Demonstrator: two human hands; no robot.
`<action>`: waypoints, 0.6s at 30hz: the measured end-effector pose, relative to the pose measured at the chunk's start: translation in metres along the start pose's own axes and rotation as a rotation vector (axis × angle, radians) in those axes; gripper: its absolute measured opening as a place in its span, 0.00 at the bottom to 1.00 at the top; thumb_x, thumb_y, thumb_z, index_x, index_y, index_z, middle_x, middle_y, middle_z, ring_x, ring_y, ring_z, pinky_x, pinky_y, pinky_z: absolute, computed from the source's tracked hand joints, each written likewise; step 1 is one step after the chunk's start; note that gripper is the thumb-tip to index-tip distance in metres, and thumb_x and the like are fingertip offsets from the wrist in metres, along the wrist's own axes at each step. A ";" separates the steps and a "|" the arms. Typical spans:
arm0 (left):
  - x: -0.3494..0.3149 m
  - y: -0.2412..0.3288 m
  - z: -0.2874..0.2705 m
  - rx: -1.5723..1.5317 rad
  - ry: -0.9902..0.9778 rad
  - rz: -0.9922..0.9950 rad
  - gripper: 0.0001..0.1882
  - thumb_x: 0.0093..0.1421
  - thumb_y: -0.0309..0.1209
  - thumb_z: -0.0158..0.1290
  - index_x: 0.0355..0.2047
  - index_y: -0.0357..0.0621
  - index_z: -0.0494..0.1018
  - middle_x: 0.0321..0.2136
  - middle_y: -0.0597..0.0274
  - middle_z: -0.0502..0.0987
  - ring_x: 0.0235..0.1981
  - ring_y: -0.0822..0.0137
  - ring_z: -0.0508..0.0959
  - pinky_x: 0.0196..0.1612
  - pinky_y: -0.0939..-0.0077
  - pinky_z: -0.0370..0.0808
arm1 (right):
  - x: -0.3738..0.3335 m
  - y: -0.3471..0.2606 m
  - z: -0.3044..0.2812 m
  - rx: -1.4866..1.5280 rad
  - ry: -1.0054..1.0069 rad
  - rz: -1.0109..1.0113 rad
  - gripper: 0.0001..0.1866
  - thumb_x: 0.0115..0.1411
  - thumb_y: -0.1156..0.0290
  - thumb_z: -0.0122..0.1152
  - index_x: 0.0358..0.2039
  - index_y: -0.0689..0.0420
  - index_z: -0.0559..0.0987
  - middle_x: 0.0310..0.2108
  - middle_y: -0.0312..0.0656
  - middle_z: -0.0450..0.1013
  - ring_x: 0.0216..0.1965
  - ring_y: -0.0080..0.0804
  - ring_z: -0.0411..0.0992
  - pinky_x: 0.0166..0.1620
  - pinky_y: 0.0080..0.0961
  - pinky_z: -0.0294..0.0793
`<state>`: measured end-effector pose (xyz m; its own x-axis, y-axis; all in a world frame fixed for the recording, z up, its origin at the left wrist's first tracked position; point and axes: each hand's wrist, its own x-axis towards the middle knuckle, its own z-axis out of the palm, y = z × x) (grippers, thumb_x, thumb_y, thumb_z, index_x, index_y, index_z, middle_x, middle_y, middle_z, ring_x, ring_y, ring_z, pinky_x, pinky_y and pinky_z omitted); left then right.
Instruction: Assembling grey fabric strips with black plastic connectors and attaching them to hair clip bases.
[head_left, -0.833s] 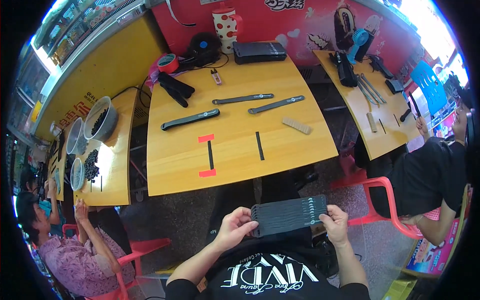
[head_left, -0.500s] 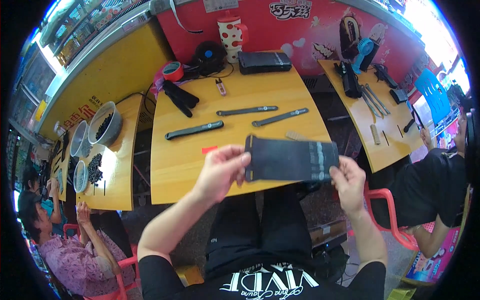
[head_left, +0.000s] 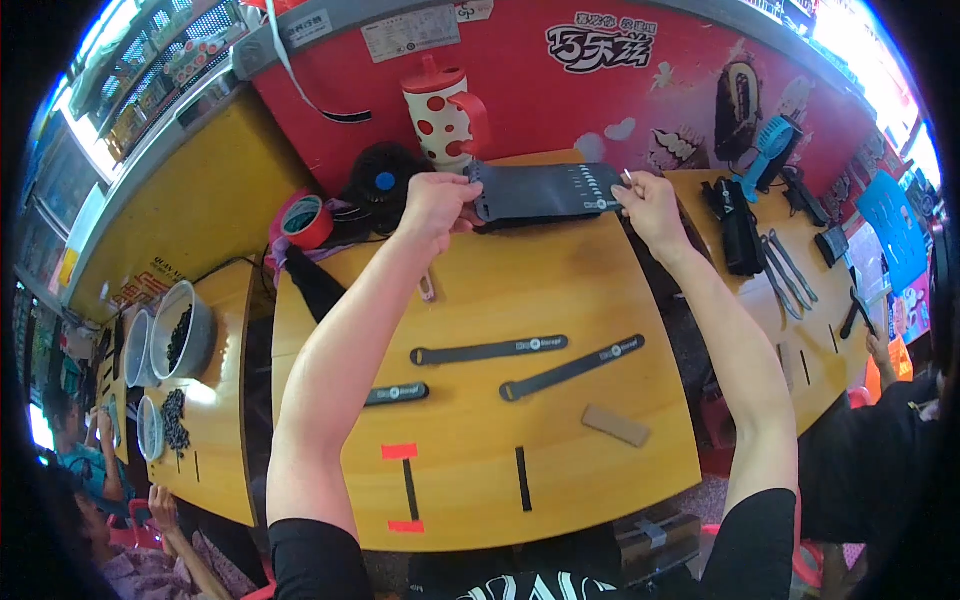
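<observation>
Out over the table's far edge I hold a flat black panel point(head_left: 530, 190) stretched between my hands. White print runs in a row across its right part. My left hand point(head_left: 438, 212) pinches the left end, and my right hand point(head_left: 648, 208) grips the right end. Beneath the panel, a dark stack point(head_left: 545, 222) is mostly covered. Two grey-black straps with slotted ends, the left strap point(head_left: 490, 350) and the right strap point(head_left: 572, 368), lie on the table point(head_left: 560, 290). A thicker strap bundle point(head_left: 398, 394) is partly hidden by my left forearm.
Red tape point(head_left: 400, 451) marks a black strip point(head_left: 409, 490); another strip point(head_left: 523, 479) and a brown block point(head_left: 615, 425) lie nearby. A spotted tumbler point(head_left: 437, 118), black fan point(head_left: 385, 180) and red tape roll point(head_left: 307, 222) stand at the back left. People sit at both side tables.
Both hands have carried the black panel forward, from above the near edge to the stack at the far edge. The marked strips and brown block are now uncovered. The view has tilted upward.
</observation>
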<state>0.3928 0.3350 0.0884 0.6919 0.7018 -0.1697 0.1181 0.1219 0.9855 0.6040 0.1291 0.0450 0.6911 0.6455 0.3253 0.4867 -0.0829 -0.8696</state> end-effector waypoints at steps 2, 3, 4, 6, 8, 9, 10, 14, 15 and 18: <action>0.020 0.001 -0.005 0.025 0.007 0.008 0.04 0.57 0.24 0.55 0.32 0.37 0.75 0.22 0.58 0.78 0.15 0.69 0.77 0.15 0.80 0.66 | 0.021 0.015 0.015 0.050 -0.022 0.031 0.02 0.60 0.77 0.57 0.32 0.62 0.76 0.20 0.28 0.67 0.22 0.13 0.61 0.27 0.14 0.62; 0.027 0.001 -0.007 0.051 0.010 0.026 0.04 0.58 0.24 0.54 0.32 0.36 0.75 0.21 0.58 0.78 0.16 0.69 0.77 0.15 0.80 0.66 | 0.028 0.022 0.019 -0.010 -0.016 0.008 0.02 0.60 0.77 0.57 0.31 0.62 0.76 0.20 0.28 0.67 0.21 0.13 0.61 0.26 0.15 0.61; 0.032 0.000 -0.009 0.053 0.010 0.021 0.04 0.58 0.24 0.54 0.32 0.36 0.75 0.21 0.58 0.78 0.16 0.69 0.77 0.15 0.80 0.66 | 0.033 0.025 0.023 -0.008 -0.018 0.012 0.02 0.60 0.77 0.57 0.31 0.62 0.76 0.20 0.28 0.67 0.21 0.13 0.61 0.26 0.15 0.61; 0.038 -0.004 -0.010 0.059 0.043 0.034 0.06 0.59 0.24 0.54 0.35 0.35 0.76 0.21 0.59 0.79 0.16 0.71 0.77 0.15 0.83 0.67 | 0.040 0.030 0.030 -0.046 -0.012 -0.014 0.02 0.60 0.77 0.56 0.31 0.63 0.76 0.19 0.29 0.68 0.21 0.14 0.62 0.25 0.16 0.60; 0.042 -0.009 -0.013 0.076 0.041 0.045 0.06 0.58 0.24 0.54 0.34 0.35 0.76 0.21 0.59 0.79 0.16 0.71 0.77 0.15 0.82 0.68 | 0.042 0.033 0.035 -0.019 0.008 -0.044 0.03 0.59 0.77 0.57 0.32 0.63 0.76 0.19 0.29 0.68 0.21 0.14 0.62 0.25 0.17 0.60; 0.044 -0.011 -0.013 0.072 0.039 0.037 0.06 0.58 0.24 0.55 0.34 0.35 0.76 0.21 0.59 0.78 0.16 0.71 0.76 0.16 0.82 0.68 | 0.041 0.033 0.037 0.007 0.028 -0.074 0.03 0.59 0.77 0.57 0.32 0.64 0.76 0.19 0.30 0.68 0.20 0.15 0.62 0.25 0.18 0.61; 0.046 -0.013 -0.013 0.068 0.034 0.029 0.06 0.58 0.24 0.55 0.34 0.35 0.77 0.20 0.59 0.78 0.16 0.72 0.76 0.16 0.82 0.68 | 0.040 0.035 0.038 0.005 0.028 -0.075 0.03 0.59 0.77 0.57 0.32 0.64 0.76 0.19 0.30 0.68 0.20 0.15 0.62 0.25 0.18 0.61; 0.055 -0.024 -0.012 0.054 0.060 0.051 0.05 0.57 0.24 0.56 0.31 0.34 0.76 0.20 0.59 0.78 0.15 0.71 0.75 0.15 0.80 0.67 | 0.043 0.044 0.037 -0.112 0.019 -0.053 0.05 0.58 0.76 0.58 0.32 0.65 0.77 0.19 0.31 0.69 0.21 0.15 0.63 0.25 0.19 0.62; 0.057 -0.027 -0.012 0.103 0.108 0.074 0.04 0.55 0.24 0.57 0.29 0.34 0.76 0.18 0.59 0.77 0.14 0.71 0.75 0.14 0.80 0.67 | 0.045 0.047 0.036 -0.187 0.005 -0.035 0.05 0.58 0.77 0.58 0.33 0.65 0.77 0.20 0.31 0.70 0.22 0.16 0.65 0.26 0.20 0.63; 0.062 -0.033 -0.003 0.204 0.164 0.107 0.05 0.53 0.25 0.60 0.26 0.35 0.75 0.17 0.60 0.76 0.12 0.72 0.73 0.13 0.79 0.65 | 0.051 0.067 0.029 -0.291 0.023 -0.133 0.08 0.57 0.73 0.60 0.33 0.65 0.78 0.21 0.38 0.74 0.22 0.25 0.70 0.27 0.26 0.66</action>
<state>0.4301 0.3765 0.0453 0.5858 0.8092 -0.0459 0.2031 -0.0917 0.9749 0.6559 0.1788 -0.0073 0.6212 0.6481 0.4406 0.7042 -0.2148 -0.6768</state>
